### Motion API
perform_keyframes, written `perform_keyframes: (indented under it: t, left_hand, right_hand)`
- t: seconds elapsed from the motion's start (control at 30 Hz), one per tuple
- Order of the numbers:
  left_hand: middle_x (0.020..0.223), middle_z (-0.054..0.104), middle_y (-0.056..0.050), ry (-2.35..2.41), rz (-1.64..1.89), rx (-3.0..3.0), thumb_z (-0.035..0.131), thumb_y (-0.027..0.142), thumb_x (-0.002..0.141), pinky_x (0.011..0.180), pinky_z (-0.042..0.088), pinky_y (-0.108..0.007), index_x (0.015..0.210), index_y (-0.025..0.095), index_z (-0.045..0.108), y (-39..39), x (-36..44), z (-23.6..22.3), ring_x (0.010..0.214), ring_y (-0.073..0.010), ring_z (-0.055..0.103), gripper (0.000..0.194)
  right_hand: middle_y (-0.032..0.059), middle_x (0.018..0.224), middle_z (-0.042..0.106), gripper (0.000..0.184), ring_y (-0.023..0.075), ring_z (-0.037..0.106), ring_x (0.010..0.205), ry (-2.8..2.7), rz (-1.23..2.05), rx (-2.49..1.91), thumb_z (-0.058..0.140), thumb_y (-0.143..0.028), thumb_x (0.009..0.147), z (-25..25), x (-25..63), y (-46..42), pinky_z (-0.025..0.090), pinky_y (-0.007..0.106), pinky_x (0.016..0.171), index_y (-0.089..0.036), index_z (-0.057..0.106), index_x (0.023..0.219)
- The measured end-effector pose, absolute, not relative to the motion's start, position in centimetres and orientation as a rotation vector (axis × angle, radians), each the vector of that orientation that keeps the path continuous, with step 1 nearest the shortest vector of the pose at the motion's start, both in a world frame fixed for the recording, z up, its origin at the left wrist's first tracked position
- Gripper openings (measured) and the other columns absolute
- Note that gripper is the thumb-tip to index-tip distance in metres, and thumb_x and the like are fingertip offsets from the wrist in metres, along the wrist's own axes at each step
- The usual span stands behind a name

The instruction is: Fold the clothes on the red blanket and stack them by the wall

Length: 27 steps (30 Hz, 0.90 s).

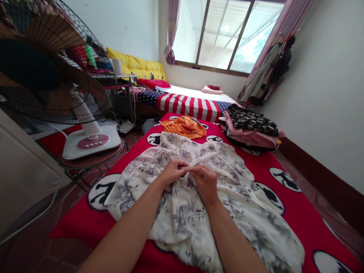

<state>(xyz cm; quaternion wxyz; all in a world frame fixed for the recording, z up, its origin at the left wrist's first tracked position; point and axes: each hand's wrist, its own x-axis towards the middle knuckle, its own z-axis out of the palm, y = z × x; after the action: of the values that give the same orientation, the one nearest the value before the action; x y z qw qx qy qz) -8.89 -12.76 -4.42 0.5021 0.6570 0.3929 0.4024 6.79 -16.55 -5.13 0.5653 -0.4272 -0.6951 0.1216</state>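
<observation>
A white garment with a grey floral print (184,216) lies spread and wrinkled over a red cover (113,237) with black-and-white round motifs. My left hand (174,171) and my right hand (205,182) meet near its middle, fingers bent and pinching the fabric. The fingertips of both hands nearly touch, and a small fold of cloth is raised between them. Whether a button or another small part is in the pinch cannot be seen. Just beyond the garment lies a crumpled orange cloth (184,127).
Folded clothes (251,127) are piled at the right edge of the red cover. A fan (91,142) stands on a round stool (93,161) at the left. Beyond is a bed with a stars-and-stripes cover (187,106) under a window. Clothes hang (264,72) by the right wall.
</observation>
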Motion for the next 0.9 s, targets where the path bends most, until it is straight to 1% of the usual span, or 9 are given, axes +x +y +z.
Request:
perform_keyframes:
  t: [0.07, 0.13, 0.27, 0.3, 0.43, 0.5, 0.6, 0.7, 0.9]
  left_hand:
    - [0.057, 0.059, 0.001, 0.956, 0.962, 1.624, 0.068, 0.041, 0.071, 0.051, 0.035, -0.02, 0.08, 0.01, 0.072, -12.8, -9.0, -4.4, 0.051, -0.0091, 0.047, 0.033]
    - [0.06, 0.062, -0.001, 0.96, 0.956, 1.662, 0.068, 0.036, 0.071, 0.052, 0.037, -0.021, 0.082, 0.01, 0.073, -12.8, -9.0, -4.5, 0.053, -0.0101, 0.05, 0.029]
    - [0.066, 0.068, -0.003, 0.978, 0.961, 1.704, 0.068, 0.029, 0.07, 0.055, 0.041, -0.021, 0.084, 0.01, 0.074, -12.8, -9.1, -4.7, 0.057, -0.0126, 0.056, 0.024]
    - [0.067, 0.069, -0.003, 0.981, 0.968, 1.714, 0.068, 0.028, 0.07, 0.055, 0.042, -0.022, 0.084, 0.011, 0.074, -12.8, -9.1, -4.7, 0.059, -0.0132, 0.056, 0.023]
    - [0.067, 0.068, -0.003, 0.972, 1.012, 1.736, 0.068, 0.028, 0.07, 0.056, 0.042, -0.022, 0.084, 0.011, 0.074, -12.9, -9.3, -4.7, 0.059, -0.0132, 0.057, 0.023]
    - [0.063, 0.066, -0.002, 0.957, 1.003, 1.729, 0.068, 0.03, 0.071, 0.053, 0.04, -0.021, 0.083, 0.011, 0.075, -13.0, -9.3, -4.6, 0.054, -0.0119, 0.054, 0.023]
    - [0.06, 0.065, -0.002, 0.961, 0.992, 1.715, 0.067, 0.029, 0.072, 0.052, 0.039, -0.021, 0.082, 0.012, 0.075, -13.0, -9.1, -4.6, 0.052, -0.0113, 0.053, 0.022]
    - [0.064, 0.068, -0.003, 1.039, 1.043, 1.708, 0.068, 0.028, 0.071, 0.053, 0.041, -0.021, 0.079, 0.012, 0.075, -13.0, -8.9, -4.8, 0.055, -0.0123, 0.055, 0.02]
    - [0.063, 0.069, -0.004, 1.103, 1.048, 1.744, 0.068, 0.03, 0.071, 0.054, 0.041, -0.021, 0.077, 0.011, 0.075, -12.8, -8.8, -5.0, 0.056, -0.0132, 0.057, 0.022]
  right_hand:
    - [0.0008, 0.074, 0.068, 0.01, 0.0163, 0.064, 0.07, -1.63, 0.302, -1.028, 0.064, -0.015, 0.076, -5.4, 6.9, -16.5, 0.05, 0.028, 0.067, -0.022, 0.069, 0.072]
    - [-0.0002, 0.072, 0.067, 0.008, 0.0164, 0.063, 0.069, -1.592, 0.325, -1.078, 0.066, -0.014, 0.074, -5.7, 7.1, -16.4, 0.05, 0.029, 0.067, -0.022, 0.068, 0.075]
    - [-0.0015, 0.074, 0.067, 0.038, 0.0169, 0.064, 0.069, -1.564, 0.387, -1.134, 0.066, -0.014, 0.072, -6.2, 7.2, -16.2, 0.051, 0.031, 0.072, -0.022, 0.064, 0.11]
    - [-0.0011, 0.075, 0.067, 0.04, 0.017, 0.063, 0.069, -1.595, 0.381, -1.125, 0.064, -0.014, 0.073, -6.2, 7.2, -16.1, 0.051, 0.032, 0.072, -0.022, 0.064, 0.113]
    - [0.0024, 0.077, 0.069, 0.023, 0.0184, 0.064, 0.071, -1.706, 0.305, -1.089, 0.061, -0.015, 0.076, -6.1, 7.2, -15.9, 0.051, 0.031, 0.07, -0.022, 0.071, 0.095]
    - [0.0033, 0.079, 0.07, 0.014, 0.0192, 0.065, 0.073, -1.7, 0.285, -1.103, 0.062, -0.016, 0.076, -6.1, 7.2, -16.0, 0.051, 0.031, 0.07, -0.022, 0.071, 0.085]
    - [0.0018, 0.071, 0.069, 0.003, 0.0186, 0.063, 0.067, -1.653, 0.273, -1.173, 0.065, -0.019, 0.075, -6.3, 7.2, -16.0, 0.049, 0.029, 0.066, -0.021, 0.067, 0.074]
    - [0.0001, 0.065, 0.066, 0.007, 0.0167, 0.06, 0.062, -1.64, 0.234, -1.212, 0.066, -0.022, 0.077, -6.4, 7.2, -16.1, 0.046, 0.027, 0.061, -0.02, 0.065, 0.07]
    - [0.0021, 0.071, 0.068, 0.008, 0.0173, 0.062, 0.066, -1.678, 0.157, -1.188, 0.06, -0.02, 0.08, -6.1, 7.0, -16.1, 0.047, 0.028, 0.065, -0.02, 0.064, 0.073]
